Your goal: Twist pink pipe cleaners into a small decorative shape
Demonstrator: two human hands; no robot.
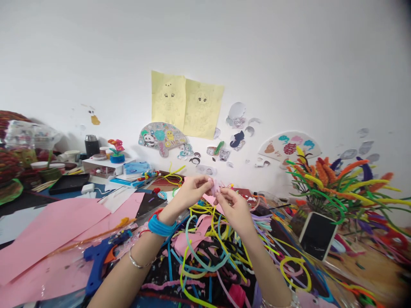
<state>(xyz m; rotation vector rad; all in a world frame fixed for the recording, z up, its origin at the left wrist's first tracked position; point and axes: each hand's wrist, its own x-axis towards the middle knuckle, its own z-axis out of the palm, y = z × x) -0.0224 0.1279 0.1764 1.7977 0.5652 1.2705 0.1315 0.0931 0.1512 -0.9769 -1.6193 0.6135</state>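
Both hands are raised over the cluttered middle of the table, pinching a small pale pink piece; its exact kind is too small to make out. My left hand grips its upper end between thumb and fingers. From the lower right, my right hand closes its fingertips on the same piece. Beneath them lies a tangle of yellow pipe cleaners and light blue pipe cleaners, with crumpled pink paper among them.
A blue glue gun lies left of my forearm, near large pink sheets. To the right, a phone leans before a bunch of pipe-cleaner plants. A black flask stands at the back left, below the white wall.
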